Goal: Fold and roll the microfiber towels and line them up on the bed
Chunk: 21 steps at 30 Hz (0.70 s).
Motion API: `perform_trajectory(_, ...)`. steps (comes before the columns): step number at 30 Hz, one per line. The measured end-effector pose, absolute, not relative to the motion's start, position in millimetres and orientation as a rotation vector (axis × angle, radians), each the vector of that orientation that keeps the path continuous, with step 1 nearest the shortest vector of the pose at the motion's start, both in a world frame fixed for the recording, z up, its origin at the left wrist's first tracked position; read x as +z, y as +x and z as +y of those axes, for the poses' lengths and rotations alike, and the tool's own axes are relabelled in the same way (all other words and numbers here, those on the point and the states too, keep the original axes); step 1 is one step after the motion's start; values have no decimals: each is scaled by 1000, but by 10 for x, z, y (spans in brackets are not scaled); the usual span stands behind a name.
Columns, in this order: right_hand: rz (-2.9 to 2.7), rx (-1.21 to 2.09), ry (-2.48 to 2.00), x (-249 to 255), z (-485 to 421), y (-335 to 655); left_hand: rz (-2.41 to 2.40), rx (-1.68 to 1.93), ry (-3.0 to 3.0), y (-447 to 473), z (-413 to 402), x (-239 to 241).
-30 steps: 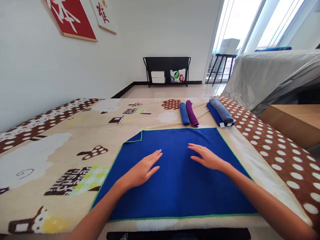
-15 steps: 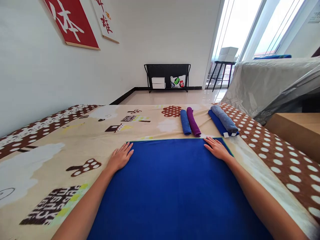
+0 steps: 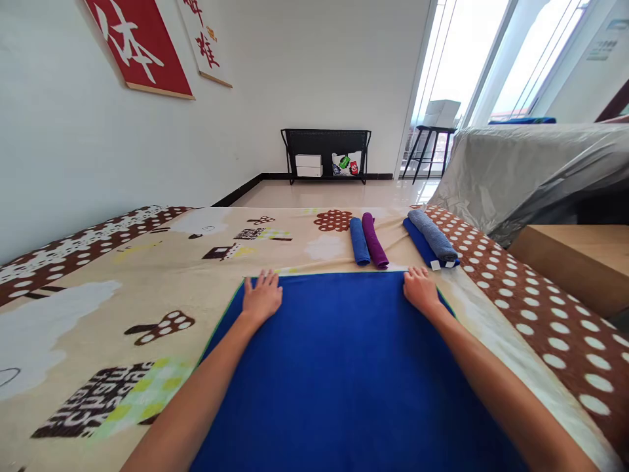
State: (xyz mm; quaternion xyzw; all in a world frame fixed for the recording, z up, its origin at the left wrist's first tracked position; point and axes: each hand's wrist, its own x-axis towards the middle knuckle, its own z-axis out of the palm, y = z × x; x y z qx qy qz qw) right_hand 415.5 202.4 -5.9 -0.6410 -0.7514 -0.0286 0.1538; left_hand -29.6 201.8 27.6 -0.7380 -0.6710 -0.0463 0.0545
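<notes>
A large blue towel [image 3: 339, 360] with a thin green edging lies spread flat in front of me. My left hand [image 3: 263, 298] rests palm down on its far left corner, fingers apart and tips reaching the far edge. At the far right corner, my right hand [image 3: 420, 288] has its fingers bent over the edge and closed on the cloth. Beyond that edge lie a rolled blue towel [image 3: 360, 241] and a rolled purple towel [image 3: 375, 241], side by side. Farther right, a rolled grey-blue towel [image 3: 432, 235] sits against a folded dark blue cloth [image 3: 417, 241] with white tags.
Everything lies on a beige patterned blanket [image 3: 162, 269] with brown polka-dot borders. A wooden box-like piece [image 3: 574, 262] and plastic-covered furniture [image 3: 531, 157] stand to the right. At the far wall is a black rack [image 3: 327, 141]; a stool [image 3: 432, 144] stands by the window.
My left hand has moved right, from beside the towel's left corner onto the cloth. The right hand's fingers, flat before, have curled at the far edge. The view has shifted slightly.
</notes>
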Motion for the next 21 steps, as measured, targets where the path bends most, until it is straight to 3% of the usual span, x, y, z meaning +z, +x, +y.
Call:
perform_trajectory(5,-2368,44,-1491,-78,2086,2955,-1721,-207,-2595,950,2018,133)
perform_trajectory(8,-2393,107,-1412,-163,2147,2636,-1719,-223,-2636,1112,2065,10)
perform_trajectory(17,-2287,115,-1657,-226,2088,4571,-2212,-193,-2191,-964,2081,-51)
perform_trajectory(21,-2169,57,-1860,-305,2055,4987,-2293,-178,-2075,-1321,2073,-103)
